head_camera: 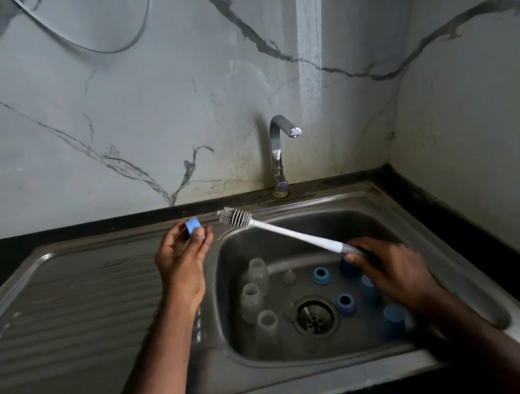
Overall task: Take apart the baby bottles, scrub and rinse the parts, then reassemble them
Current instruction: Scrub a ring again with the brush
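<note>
Head view: left hand (181, 260) pinches a small blue cap (193, 226) between thumb and fingertips, held up over the sink rim (119, 240), just left of the basin. Right hand (390, 267) grips the grey handle of a white brush (290, 234), fingers curled round it; shaft angles up-left across the basin, bristle head just beside the cap, not touching. Hands well apart, each clamped on its own item.

In the basin (371, 225): three clear bottles (252, 298) lie along the left side, a clear nipple (289, 275) near the middle, blue rings (321, 275) and more caps right of the drain (315, 318), some partly hidden under the right hand. Everything looks disassembled. Tap (281, 141) at the back; no water seen running.

Step in hand, as I judge it: scrubbing the cap. To do it well: turn the open side toward the bristles, push the head inside, twist the brush while rotating the cap. Hold by the outer wall only so the fingers don't block the inside. The cap is small and likely slippery, so work over the basin in case it drops. Rinse under the tap after, then set it on the drainboard (68, 304), apart from unwashed parts.
</note>
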`<state>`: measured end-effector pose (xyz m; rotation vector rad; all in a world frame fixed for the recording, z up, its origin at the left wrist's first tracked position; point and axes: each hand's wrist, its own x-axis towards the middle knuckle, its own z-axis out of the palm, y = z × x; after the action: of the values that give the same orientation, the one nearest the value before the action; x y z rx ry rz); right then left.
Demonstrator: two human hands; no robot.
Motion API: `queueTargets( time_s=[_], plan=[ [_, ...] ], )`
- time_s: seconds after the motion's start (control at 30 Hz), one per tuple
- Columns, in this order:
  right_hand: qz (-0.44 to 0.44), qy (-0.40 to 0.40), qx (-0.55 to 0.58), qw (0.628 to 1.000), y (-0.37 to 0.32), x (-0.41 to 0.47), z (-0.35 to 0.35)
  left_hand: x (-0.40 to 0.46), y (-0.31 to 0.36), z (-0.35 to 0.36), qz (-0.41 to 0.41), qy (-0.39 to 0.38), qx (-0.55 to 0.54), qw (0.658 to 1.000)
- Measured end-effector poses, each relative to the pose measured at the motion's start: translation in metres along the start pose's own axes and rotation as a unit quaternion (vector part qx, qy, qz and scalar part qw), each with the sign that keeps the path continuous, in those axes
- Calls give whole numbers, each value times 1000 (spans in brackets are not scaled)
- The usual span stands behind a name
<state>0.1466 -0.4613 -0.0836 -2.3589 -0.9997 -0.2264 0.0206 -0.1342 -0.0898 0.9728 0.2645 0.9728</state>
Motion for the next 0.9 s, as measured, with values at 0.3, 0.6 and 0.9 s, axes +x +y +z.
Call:
queueTargets(
  time_s=[0.3, 0.6, 0.9],
  plan=[
    [8, 11, -22, 1000, -2, 4, 5, -15, -21, 25, 72, -103, 165, 978],
    [9, -20, -21, 1000, -10, 7, 10, -15, -21, 25, 87, -85, 169, 978],
    [31, -37, -20, 999, -7, 9, 10, -15, -23, 21, 118, -100, 257, 954]
  ],
)
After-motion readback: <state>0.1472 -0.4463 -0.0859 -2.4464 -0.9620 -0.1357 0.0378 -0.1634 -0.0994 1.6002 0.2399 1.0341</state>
